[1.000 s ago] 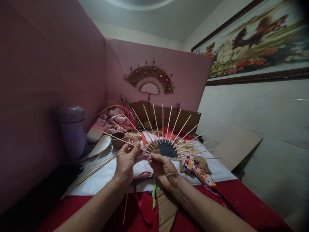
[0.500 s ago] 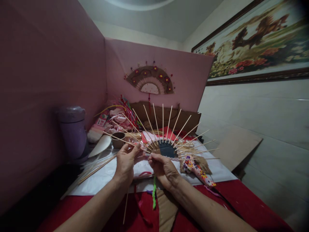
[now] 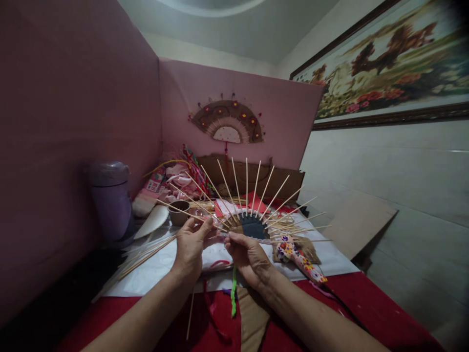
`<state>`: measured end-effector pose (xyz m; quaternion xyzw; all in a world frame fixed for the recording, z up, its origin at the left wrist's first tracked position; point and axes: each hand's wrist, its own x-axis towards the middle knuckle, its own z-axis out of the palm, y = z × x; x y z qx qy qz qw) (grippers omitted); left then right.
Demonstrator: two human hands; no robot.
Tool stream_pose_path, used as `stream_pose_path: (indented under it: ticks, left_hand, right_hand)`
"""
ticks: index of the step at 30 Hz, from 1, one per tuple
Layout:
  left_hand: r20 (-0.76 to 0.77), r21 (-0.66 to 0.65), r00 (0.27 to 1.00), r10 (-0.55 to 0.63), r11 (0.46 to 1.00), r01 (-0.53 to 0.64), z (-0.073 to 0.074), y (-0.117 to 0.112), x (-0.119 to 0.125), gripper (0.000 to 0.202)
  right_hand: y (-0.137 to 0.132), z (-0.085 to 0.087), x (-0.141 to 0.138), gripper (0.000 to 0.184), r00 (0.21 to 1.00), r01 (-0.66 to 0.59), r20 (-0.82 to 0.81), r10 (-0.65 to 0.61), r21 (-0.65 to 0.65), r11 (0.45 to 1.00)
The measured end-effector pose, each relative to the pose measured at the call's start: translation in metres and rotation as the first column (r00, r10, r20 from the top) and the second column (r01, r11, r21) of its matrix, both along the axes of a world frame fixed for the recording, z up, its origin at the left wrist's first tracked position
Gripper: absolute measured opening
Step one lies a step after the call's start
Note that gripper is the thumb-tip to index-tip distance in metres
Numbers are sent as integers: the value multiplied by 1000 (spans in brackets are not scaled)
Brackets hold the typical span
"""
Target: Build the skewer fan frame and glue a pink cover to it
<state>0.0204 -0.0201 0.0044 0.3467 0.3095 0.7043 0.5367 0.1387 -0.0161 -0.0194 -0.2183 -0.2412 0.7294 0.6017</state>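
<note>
Skewer fan frame [image 3: 252, 226] is held over the desk [image 3: 340, 260], toward its near edge; its left end is pinched in the left hand's [image 3: 190, 248] and right hand's [image 3: 251, 256] fingers [image 3: 239, 238], presumably for steadiness.

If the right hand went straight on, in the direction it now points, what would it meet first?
The right hand seems to touch the half-round base; beyond that, probably the left hand, though depth is unclear.
</note>
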Motion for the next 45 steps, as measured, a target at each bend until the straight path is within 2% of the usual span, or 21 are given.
stream_pose_path:
  ticks: [45]
  left_hand:
    - [-21,13,1000,18,1000,-18,-2,2,0,29]
  right_hand:
    - [0,1,0,6,1000,0,-6,0,-3,1000]
